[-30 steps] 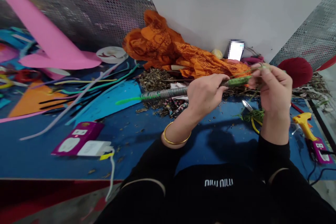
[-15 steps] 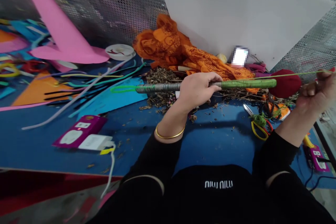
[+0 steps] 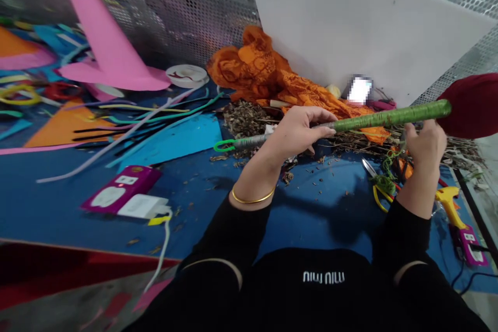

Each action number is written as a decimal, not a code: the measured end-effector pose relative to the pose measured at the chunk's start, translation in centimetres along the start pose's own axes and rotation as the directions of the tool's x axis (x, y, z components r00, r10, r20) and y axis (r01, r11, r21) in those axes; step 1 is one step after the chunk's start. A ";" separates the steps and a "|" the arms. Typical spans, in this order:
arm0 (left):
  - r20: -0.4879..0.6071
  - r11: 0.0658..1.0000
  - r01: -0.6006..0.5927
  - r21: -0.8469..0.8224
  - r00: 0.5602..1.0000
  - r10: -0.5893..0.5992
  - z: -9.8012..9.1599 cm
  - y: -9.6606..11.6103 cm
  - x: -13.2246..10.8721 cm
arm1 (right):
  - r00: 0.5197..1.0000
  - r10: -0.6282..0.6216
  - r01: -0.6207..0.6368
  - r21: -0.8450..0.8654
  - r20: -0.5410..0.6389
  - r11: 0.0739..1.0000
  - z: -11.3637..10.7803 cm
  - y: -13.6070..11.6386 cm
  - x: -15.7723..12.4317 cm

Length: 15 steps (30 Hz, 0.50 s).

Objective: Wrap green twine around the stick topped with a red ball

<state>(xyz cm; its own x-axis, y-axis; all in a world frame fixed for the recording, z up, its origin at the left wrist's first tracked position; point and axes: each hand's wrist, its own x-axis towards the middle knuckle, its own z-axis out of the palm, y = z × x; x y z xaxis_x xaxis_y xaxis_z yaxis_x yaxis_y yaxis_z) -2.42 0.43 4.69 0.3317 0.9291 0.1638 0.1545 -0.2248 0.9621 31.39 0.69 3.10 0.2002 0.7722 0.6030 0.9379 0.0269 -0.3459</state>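
Observation:
My left hand (image 3: 299, 128) is closed around the middle of a long stick (image 3: 389, 117), held level above the blue table (image 3: 194, 202). The stick's right part is wrapped in green, its left part is grey with a green loop (image 3: 223, 145) at the tip. A dark red ball (image 3: 472, 105) sits at its right end. My right hand (image 3: 426, 141) hovers just below the green part, fingers curled and pinched on a thin green thread that I can barely make out.
Scissors with yellow handles (image 3: 379, 187) and a tangle of green thread lie under my right hand. A yellow glue gun (image 3: 449, 202) and purple power strips (image 3: 120, 191) lie on the table. Orange cloth (image 3: 272, 75), dried twigs (image 3: 249, 116), pink foam sheet (image 3: 105, 46) and coloured strips crowd the back.
My right hand has come back from the far right to just under the stick's green end. The stick's right end has risen, and the view has shifted a little.

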 end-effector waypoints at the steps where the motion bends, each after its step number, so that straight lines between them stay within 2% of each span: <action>1: -0.021 1.000 -0.004 -0.002 1.000 0.004 0.2 0.0 0.0 | 0.999 -0.018 0.017 0.024 0.047 1.000 0.2 -1.3 -0.5; 2: -0.040 1.000 -0.008 -0.002 0.999 0.008 0.4 0.0 -0.1 | 0.993 -0.058 0.048 0.090 0.104 0.995 0.5 -2.8 -1.0; 3: -0.056 1.000 -0.017 -0.002 0.998 0.017 0.5 0.0 -0.1 | 0.969 -0.171 0.127 0.230 0.181 0.965 0.8 -4.3 -1.6; 5: -0.080 0.999 -0.054 -0.008 0.995 0.053 0.8 -0.1 -0.1 | 0.916 -0.326 0.175 0.497 0.235 0.850 1.9 -7.3 -2.8; 7: -0.088 0.995 -0.098 -0.024 0.992 0.096 1.0 -0.2 0.0 | 0.890 -0.380 0.121 0.673 0.252 0.730 3.2 -9.8 -3.9; 9: -0.087 0.991 -0.125 -0.049 0.989 0.121 1.0 -0.2 0.0 | 0.890 -0.371 0.066 0.731 0.265 0.680 4.4 -11.5 -4.8; 12: -0.102 0.990 -0.125 -0.065 0.988 0.118 1.0 0.0 0.1 | 0.909 -0.367 0.100 0.750 0.198 0.654 4.6 -12.5 -5.6; 15: -0.133 0.992 -0.124 -0.033 0.984 0.119 1.0 0.0 0.3 | 0.932 -0.363 0.234 0.758 0.004 0.609 3.4 -12.8 -5.9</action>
<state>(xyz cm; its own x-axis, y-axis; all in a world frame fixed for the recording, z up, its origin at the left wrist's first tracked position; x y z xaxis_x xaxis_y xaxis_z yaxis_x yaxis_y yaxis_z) -1.43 0.38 4.54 0.2212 0.9265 0.3043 0.0812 -0.3284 0.9410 17.20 -2.08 1.54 -0.1548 0.7126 0.6843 0.4035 0.6778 -0.6146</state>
